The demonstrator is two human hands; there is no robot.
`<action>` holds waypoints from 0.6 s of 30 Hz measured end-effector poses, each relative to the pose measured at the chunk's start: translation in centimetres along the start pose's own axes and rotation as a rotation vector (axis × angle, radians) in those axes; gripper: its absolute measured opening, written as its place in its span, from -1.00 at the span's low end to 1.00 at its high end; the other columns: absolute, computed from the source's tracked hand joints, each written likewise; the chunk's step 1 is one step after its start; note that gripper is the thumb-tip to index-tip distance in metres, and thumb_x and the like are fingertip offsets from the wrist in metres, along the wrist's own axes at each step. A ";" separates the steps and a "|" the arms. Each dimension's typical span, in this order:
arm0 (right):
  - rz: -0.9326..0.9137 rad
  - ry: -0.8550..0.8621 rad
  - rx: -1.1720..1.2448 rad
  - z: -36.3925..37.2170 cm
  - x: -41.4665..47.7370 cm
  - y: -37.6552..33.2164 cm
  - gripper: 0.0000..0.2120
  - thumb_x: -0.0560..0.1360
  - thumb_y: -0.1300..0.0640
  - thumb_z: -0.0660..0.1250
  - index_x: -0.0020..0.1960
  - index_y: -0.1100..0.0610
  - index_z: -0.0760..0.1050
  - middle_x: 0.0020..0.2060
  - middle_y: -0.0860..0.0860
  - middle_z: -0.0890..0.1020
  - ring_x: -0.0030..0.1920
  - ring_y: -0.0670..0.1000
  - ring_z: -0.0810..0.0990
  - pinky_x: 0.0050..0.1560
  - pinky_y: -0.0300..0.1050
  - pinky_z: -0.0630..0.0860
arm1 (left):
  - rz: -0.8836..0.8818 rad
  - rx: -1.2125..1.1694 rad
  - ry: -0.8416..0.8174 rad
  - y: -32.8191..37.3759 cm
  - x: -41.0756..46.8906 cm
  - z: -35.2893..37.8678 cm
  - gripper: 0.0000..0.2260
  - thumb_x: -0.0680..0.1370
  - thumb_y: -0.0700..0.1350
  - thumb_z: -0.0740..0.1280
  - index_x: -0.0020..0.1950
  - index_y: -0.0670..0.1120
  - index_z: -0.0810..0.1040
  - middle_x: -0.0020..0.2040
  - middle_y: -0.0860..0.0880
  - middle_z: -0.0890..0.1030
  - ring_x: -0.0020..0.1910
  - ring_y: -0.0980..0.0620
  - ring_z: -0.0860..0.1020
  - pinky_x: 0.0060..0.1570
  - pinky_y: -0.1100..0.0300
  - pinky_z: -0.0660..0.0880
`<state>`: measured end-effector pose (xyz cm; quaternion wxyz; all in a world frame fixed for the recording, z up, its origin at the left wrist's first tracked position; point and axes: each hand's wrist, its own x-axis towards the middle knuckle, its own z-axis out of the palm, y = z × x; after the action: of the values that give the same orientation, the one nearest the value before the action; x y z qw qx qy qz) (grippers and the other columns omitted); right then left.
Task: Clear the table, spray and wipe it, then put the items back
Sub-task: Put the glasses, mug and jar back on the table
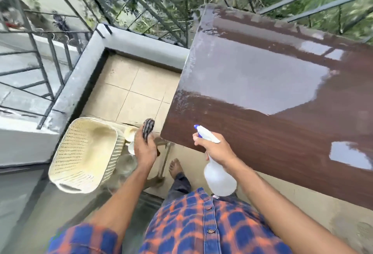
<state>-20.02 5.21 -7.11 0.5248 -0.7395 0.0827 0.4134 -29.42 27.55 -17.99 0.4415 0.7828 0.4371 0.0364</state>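
Observation:
A brown wood-grain table (272, 116) fills the right side, its top bare and glossy with pale streaks along the left edge. My right hand (217, 148) grips a translucent white spray bottle (219, 179) by the neck, its white and blue nozzle (203, 132) pointing over the table's near left corner. My left hand (144, 146) holds a dark striped cloth (148, 127) just off that corner, above the floor. On the floor beside the table lie a cream woven basket (84, 155), two small cream bowls (130, 132) and a clear glass item (126, 163), partly hidden by my left arm.
A metal railing (50, 56) and a grey ledge (84, 66) bound the balcony on the left and back. Beige floor tiles (137, 92) lie between ledge and table. My bare foot (175, 168) stands under the table's corner.

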 end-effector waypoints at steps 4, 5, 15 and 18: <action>-0.022 -0.096 -0.091 5.2 1.4 -3.0 -0.86 0.52 0.00 0.44 -0.02 0.04 0.69 -0.08 0.13 0.72 -0.37 -0.04 0.51 -0.36 -0.11 0.47 | -0.258 -0.230 0.134 -2.4 0.3 -5.0 -0.64 0.66 -0.14 0.27 0.44 -0.19 0.43 0.25 -0.14 0.57 0.22 -0.11 0.53 0.25 0.07 0.47; -0.032 -0.122 -0.106 6.3 1.7 -3.6 -0.85 0.52 -0.01 0.45 -0.01 0.05 0.69 -0.14 0.10 0.70 -0.37 -0.04 0.50 -0.32 -0.11 0.47 | -0.296 -0.266 0.173 -2.9 0.3 -6.3 -0.67 0.65 -0.13 0.28 0.40 -0.18 0.46 0.20 -0.12 0.60 0.14 -0.08 0.55 0.13 0.14 0.51; -0.137 -0.485 -0.255 23.9 4.9 -10.8 -0.87 0.63 -0.03 0.34 0.05 0.01 0.60 -0.09 0.10 0.69 -0.16 0.01 0.66 -0.09 -0.19 0.56 | -0.631 -0.519 0.520 -15.6 3.7 -17.5 -0.92 0.58 -0.04 0.35 0.01 -0.02 0.52 -0.10 -0.17 0.58 -0.08 -0.15 0.56 -0.03 0.00 0.50; -0.163 -0.548 -0.317 30.6 7.0 -11.7 -0.78 0.62 -0.10 0.34 0.08 0.03 0.61 -0.09 0.11 0.70 -0.11 0.01 0.67 0.04 -0.11 0.59 | -0.722 -0.540 0.531 -18.2 5.2 -18.3 -0.80 0.57 -0.06 0.34 0.16 -0.08 0.56 -0.06 -0.14 0.58 -0.01 -0.21 0.59 0.06 -0.06 0.53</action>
<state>-25.09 38.35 -7.02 0.4373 -0.6774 -0.1867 0.5613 -46.21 47.47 -21.68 0.4861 0.4041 0.7511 0.1905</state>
